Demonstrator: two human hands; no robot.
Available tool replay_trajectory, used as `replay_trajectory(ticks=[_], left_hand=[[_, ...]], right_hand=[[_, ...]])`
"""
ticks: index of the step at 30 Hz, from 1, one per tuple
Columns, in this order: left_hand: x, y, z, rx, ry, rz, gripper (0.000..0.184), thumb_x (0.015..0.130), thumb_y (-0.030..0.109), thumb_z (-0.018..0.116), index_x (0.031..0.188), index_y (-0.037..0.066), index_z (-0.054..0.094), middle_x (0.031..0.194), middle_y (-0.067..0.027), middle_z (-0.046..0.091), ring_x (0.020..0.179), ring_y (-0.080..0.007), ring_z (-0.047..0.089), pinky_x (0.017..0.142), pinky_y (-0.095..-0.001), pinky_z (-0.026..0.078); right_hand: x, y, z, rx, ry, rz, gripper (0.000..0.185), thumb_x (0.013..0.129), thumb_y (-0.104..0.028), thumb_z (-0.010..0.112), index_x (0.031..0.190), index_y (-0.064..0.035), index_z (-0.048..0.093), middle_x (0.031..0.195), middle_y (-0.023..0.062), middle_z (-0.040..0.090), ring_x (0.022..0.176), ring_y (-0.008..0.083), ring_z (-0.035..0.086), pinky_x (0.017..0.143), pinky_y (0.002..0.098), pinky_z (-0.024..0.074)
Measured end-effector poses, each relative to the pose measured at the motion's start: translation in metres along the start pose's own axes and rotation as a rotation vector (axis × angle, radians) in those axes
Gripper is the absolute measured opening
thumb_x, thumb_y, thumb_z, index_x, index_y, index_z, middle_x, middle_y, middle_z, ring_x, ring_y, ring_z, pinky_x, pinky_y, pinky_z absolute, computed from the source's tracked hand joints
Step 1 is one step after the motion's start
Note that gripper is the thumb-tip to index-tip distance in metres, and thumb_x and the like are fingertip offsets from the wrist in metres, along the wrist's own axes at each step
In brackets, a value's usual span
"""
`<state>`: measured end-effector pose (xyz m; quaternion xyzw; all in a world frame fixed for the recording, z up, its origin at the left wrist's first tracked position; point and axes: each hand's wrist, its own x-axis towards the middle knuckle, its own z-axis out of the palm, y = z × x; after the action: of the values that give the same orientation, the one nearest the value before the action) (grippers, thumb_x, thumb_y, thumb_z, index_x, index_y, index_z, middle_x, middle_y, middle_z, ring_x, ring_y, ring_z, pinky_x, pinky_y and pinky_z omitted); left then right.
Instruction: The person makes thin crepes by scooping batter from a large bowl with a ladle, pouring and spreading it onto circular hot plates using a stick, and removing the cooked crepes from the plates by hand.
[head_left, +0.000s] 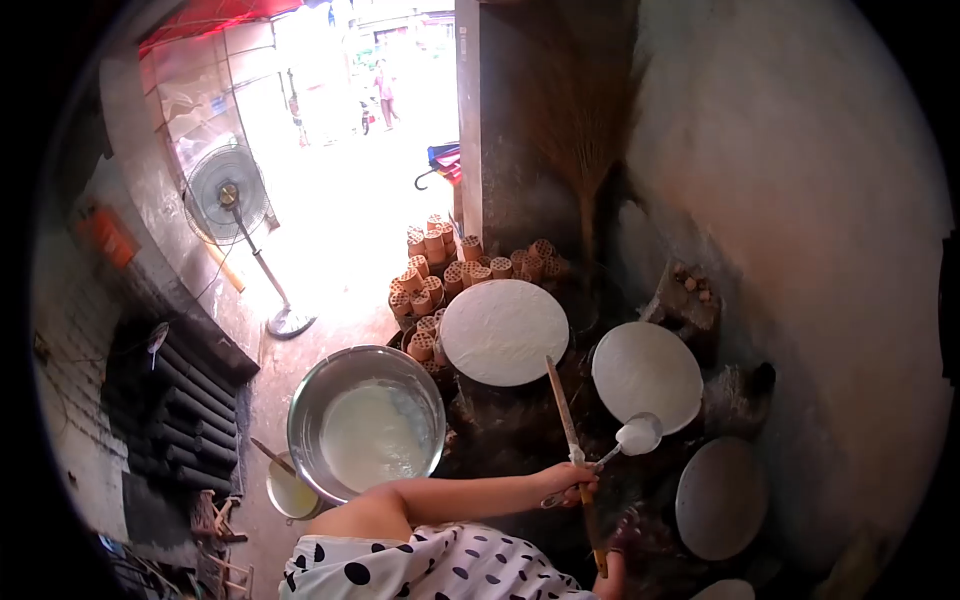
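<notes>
1. Head view: the left hand closes round a long flat stick and apparently the ladle handle — one grip for both, I judge.
2. The right hand, apart from it, is by the stick's lower end; I can't tell whether it's clamped.
3. Ladle bowl overlaps the smaller pale round's edge.
4. Metal basin stands beside the left arm — likely for easy reach.

Food workshop: griddles at 4 o'clock, batter basin 7, perforated briquettes 12. Doorway 11, glare-washed, probably street-facing.
</notes>
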<state>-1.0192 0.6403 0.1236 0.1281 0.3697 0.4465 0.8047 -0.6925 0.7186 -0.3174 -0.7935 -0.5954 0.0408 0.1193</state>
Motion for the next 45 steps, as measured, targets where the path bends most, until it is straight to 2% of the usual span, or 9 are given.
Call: replay_trajectory(ticks=[3, 6, 17, 20, 26, 33, 36, 38, 45], left_hand=[[-0.004, -0.01, -0.02, 0.103, 0.046, -0.02, 0.021, 0.088, 0.018, 0.054, 0.107, 0.01, 0.052, 0.07, -0.0015, 0.055, 0.04, -0.0085, 0.042, 0.035, -0.0232, 0.034], [0.006, -0.054, -0.05, 0.182, 0.001, -0.055, 0.019, 0.079, 0.022, 0.06, 0.092, 0.007, 0.061, 0.07, -0.0038, 0.058, 0.053, -0.0128, 0.052, 0.044, -0.0261, 0.041], [-0.07, -0.067, 0.05, 0.134, -0.561, -0.648, 0.057, 0.095, 0.004, 0.036, 0.149, 0.009, 0.017, 0.069, 0.0026, 0.046, 0.039, -0.0046, 0.036, 0.033, -0.0194, 0.034], [-0.075, -0.107, 0.073, -0.07, -0.76, -0.707, 0.055, 0.095, 0.002, 0.032, 0.147, 0.003, 0.016, 0.076, 0.0022, 0.047, 0.04, -0.0046, 0.037, 0.034, -0.02, 0.036], [-0.002, -0.156, 0.05, 0.341, -0.601, -0.793, 0.044, 0.099, 0.009, 0.031, 0.142, 0.005, 0.03, 0.087, 0.0019, 0.052, 0.04, -0.0035, 0.035, 0.034, -0.0172, 0.03], [-0.022, -0.242, 0.036, 0.27, -0.785, -1.026, 0.048, 0.103, 0.019, 0.034, 0.147, 0.008, 0.02, 0.076, 0.0, 0.048, 0.038, -0.0045, 0.034, 0.035, -0.0208, 0.036], [-0.068, -0.252, 0.028, 0.599, -0.692, -0.706, 0.053, 0.101, 0.016, 0.04, 0.149, 0.013, 0.018, 0.081, 0.0009, 0.049, 0.037, -0.0058, 0.032, 0.032, -0.0222, 0.034], [-0.033, -0.265, -0.009, 0.566, -0.833, -0.811, 0.046, 0.101, 0.026, 0.043, 0.145, 0.013, 0.031, 0.071, 0.0066, 0.052, 0.044, -0.0011, 0.032, 0.039, -0.018, 0.031], [-0.114, -0.141, -0.052, 0.321, -0.514, -0.63, 0.051, 0.102, 0.044, 0.03, 0.148, 0.023, 0.023, 0.098, -0.0051, 0.065, 0.037, -0.0027, 0.031, 0.034, -0.02, 0.031]], right_hand=[[-0.077, -0.091, -0.143, 0.653, -0.444, -0.108, 0.039, 0.087, -0.025, 0.064, 0.12, -0.0045, 0.058, 0.115, 0.0136, 0.064, 0.092, 0.0199, 0.064, 0.076, 0.032, 0.0511], [-0.178, -0.022, -0.114, 0.117, 0.229, -0.798, 0.03, 0.087, -0.021, 0.061, 0.113, -0.0055, 0.06, 0.11, 0.012, 0.065, 0.09, 0.0243, 0.064, 0.075, 0.0326, 0.0518], [-0.526, 0.045, -0.318, 0.298, -0.643, 1.231, 0.048, 0.1, -0.036, 0.031, 0.141, -0.0122, 0.037, 0.146, 0.0104, 0.037, 0.12, 0.0245, 0.049, 0.095, 0.0388, 0.0428], [-0.645, 0.063, -0.258, 0.173, 0.012, 1.176, 0.046, 0.096, -0.037, 0.045, 0.135, -0.0142, 0.045, 0.121, 0.016, 0.06, 0.106, 0.0295, 0.059, 0.085, 0.0389, 0.0482], [-0.639, 0.053, -0.23, 0.207, 0.04, 1.386, 0.035, 0.091, -0.03, 0.05, 0.121, -0.0133, 0.056, 0.115, 0.0133, 0.063, 0.102, 0.0286, 0.061, 0.085, 0.0389, 0.0491], [-0.529, 0.06, -0.25, 0.335, 0.503, 0.786, 0.024, 0.083, -0.021, 0.056, 0.1, -0.0119, 0.07, 0.106, 0.0095, 0.068, 0.095, 0.0274, 0.064, 0.084, 0.0389, 0.0504], [-0.439, -0.013, -0.331, 1.477, 0.041, 0.538, 0.033, 0.086, -0.031, 0.054, 0.101, -0.0053, 0.068, 0.095, 0.016, 0.068, 0.084, 0.0294, 0.064, 0.08, 0.0412, 0.0492], [-0.408, -0.051, -0.398, 0.743, -0.247, 0.317, 0.029, 0.084, -0.026, 0.059, 0.104, -0.0052, 0.067, 0.092, 0.0132, 0.068, 0.081, 0.0236, 0.064, 0.077, 0.0401, 0.0484], [-0.412, -0.085, -0.424, 1.155, -0.002, 0.303, 0.029, 0.084, -0.03, 0.064, 0.096, -0.0033, 0.06, 0.074, 0.0112, 0.064, 0.062, 0.0242, 0.061, 0.058, 0.0354, 0.0489]])
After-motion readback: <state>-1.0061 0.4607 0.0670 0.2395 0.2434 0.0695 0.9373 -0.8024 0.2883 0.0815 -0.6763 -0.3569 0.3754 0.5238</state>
